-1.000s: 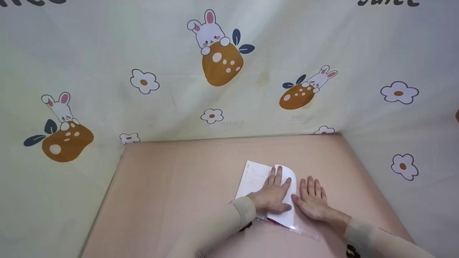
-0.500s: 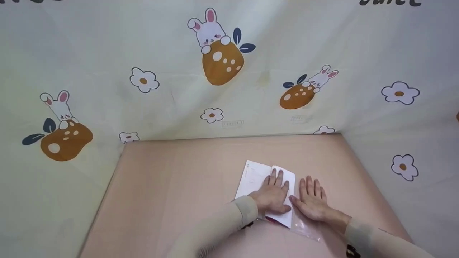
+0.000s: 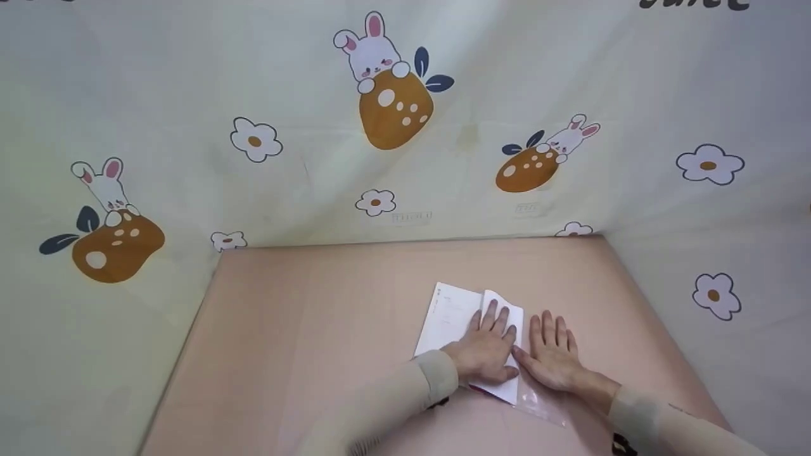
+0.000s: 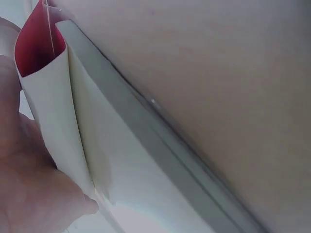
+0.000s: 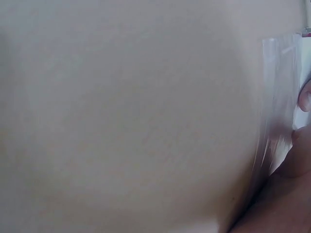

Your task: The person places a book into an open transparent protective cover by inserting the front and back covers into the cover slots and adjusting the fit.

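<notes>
A book (image 3: 445,320) lies open on the table, its printed white page showing at the left. Over its right part my left hand (image 3: 483,353) presses with straight, spread fingers on a white cover flap (image 3: 510,383). In the left wrist view that flap (image 4: 56,114) bows up from the thick page block (image 4: 131,104) and shows red inside. Clear plastic film (image 3: 538,405) sticks out past the flap at the lower right. My right hand (image 3: 552,354) lies beside the flap with straight fingers, its thumb at the flap's edge and its heel by the film.
A pinkish-tan table (image 3: 304,329) extends around the book. Behind it and at both sides hangs a pale curtain (image 3: 304,76) printed with rabbits, fruit and flowers.
My left hand has shifted slightly on the flap, first left, then back to the right. The flap's rounded upper right edge is now flatter, and more clear film shows. The right hand has hardly moved.
</notes>
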A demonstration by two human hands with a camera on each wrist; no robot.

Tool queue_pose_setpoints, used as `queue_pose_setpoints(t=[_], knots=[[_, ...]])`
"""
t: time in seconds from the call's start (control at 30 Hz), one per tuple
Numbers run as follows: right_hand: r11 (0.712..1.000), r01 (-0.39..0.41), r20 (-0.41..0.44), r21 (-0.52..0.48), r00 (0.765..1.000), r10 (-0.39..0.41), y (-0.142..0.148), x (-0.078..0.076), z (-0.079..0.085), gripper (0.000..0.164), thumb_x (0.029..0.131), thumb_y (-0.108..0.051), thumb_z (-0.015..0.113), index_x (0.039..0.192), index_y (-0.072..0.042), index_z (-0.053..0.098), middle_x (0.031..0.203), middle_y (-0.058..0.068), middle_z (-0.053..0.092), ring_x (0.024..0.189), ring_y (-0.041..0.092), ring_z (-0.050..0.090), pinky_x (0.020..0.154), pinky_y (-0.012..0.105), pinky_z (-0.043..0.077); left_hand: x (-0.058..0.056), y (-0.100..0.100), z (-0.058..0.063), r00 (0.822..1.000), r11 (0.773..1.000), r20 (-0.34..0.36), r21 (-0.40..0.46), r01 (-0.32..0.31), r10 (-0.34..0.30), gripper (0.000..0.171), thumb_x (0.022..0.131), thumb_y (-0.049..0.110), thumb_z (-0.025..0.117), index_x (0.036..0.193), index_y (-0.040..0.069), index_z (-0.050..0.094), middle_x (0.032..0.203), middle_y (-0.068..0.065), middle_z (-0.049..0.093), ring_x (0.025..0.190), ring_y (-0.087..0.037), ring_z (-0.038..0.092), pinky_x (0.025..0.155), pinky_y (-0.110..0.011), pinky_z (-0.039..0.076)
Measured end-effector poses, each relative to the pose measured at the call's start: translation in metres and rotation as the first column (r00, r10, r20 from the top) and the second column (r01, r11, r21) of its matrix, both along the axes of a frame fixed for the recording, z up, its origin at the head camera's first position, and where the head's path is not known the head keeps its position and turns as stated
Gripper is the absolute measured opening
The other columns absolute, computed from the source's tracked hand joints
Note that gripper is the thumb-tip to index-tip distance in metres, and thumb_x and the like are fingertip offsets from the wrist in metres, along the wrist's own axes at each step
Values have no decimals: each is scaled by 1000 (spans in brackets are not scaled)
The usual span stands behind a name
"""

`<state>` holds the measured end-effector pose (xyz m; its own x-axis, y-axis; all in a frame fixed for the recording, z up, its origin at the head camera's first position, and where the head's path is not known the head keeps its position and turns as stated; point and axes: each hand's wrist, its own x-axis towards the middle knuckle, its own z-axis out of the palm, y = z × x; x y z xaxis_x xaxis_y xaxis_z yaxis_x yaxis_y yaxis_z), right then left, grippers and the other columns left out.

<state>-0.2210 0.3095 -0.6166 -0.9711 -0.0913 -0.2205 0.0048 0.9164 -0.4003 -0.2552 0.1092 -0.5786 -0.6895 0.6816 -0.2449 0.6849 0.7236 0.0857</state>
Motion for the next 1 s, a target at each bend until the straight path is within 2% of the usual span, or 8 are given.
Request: queue_pose_setpoints(t=[0.2, 0.4, 0.5, 0.6, 0.7, 0.8, 0.9, 1.0], knots=[[1000, -7, -5, 2, 1000, 7, -3, 3, -1, 101, 113, -55, 50, 174, 12, 6, 183, 38, -10, 169, 66, -12, 135, 81, -4, 1, -8, -1, 998, 998, 18, -18, 65, -65, 93, 105, 70, 60, 178, 20, 33, 192, -1, 15, 181, -27, 0, 146, -52, 13], [1000, -15, -12, 17, 1000, 15, -2, 4, 1, 99, 114, -53, 50, 174, 12, 6, 183, 39, -8, 169, 67, -10, 134, 82, -3, 2, -5, -1, 998, 999, 27, -4, 50, -50, 94, 105, 71, 62, 179, 22, 31, 192, -1, 11, 181, -27, -1, 146, -52, 12], [1000, -11, -23, 15, 1000, 11, -1, 3, 2, 97, 114, -51, 49, 174, 13, 7, 182, 40, -9, 169, 67, -11, 135, 81, -4, 3, 1, 1, 1000, 1000, -12, 13, 17, -17, 92, 107, 67, 62, 179, 21, 29, 192, -7, 8, 181, -30, 0, 146, -51, 15], [1000, -6, -60, -25, 998, 5, 0, 2, -1, 97, 114, -52, 49, 172, 15, 10, 181, 43, -6, 168, 69, -10, 134, 82, -5, 1, 4, 4, 999, 995, 16, 100, -29, 28, 91, 107, 59, 65, 180, 17, 28, 192, -16, 4, 180, -35, 1, 146, -48, 19], [998, -5, -112, -66, 994, -2, 2, 1, -10, 101, 114, -60, 46, 171, 16, 14, 180, 45, -1, 167, 70, -8, 133, 83, -4, -10, 1, 1, 990, 957, 113, 264, -117, 90, 92, 107, 49, 66, 179, 8, 25, 190, -24, 0, 179, -41, 3, 145, -46, 21], [997, -1, -108, -83, 994, -8, 2, 0, -10, 102, 114, -63, 44, 171, 16, 13, 181, 45, -2, 167, 69, -10, 133, 82, -5, -22, -7, -2, 963, 895, 216, 378, -236, 163, 99, 107, 49, 65, 178, -1, 18, 189, -28, 0, 178, -45, 3, 146, -46, 18], [998, 7, -42, -59, 999, -9, 0, 1, -2, 98, 116, -57, 42, 172, 15, 8, 182, 42, -8, 169, 66, -14, 134, 80, -7, -28, -11, -3, 940, 877, 260, 368, -308, 221, 107, 107, 56, 63, 178, -3, 9, 190, -26, 4, 179, -43, 4, 146, -46, 15], [999, 7, -10, -33, 1000, -7, 0, 1, -1, 93, 117, -53, 40, 174, 13, 5, 183, 39, -10, 169, 65, -15, 135, 80, -6, -26, -8, -12, 942, 891, 245, 336, -306, 231, 108, 108, 63, 58, 179, -1, 8, 190, -21, 9, 179, -40, 8, 146, -49, 17]])
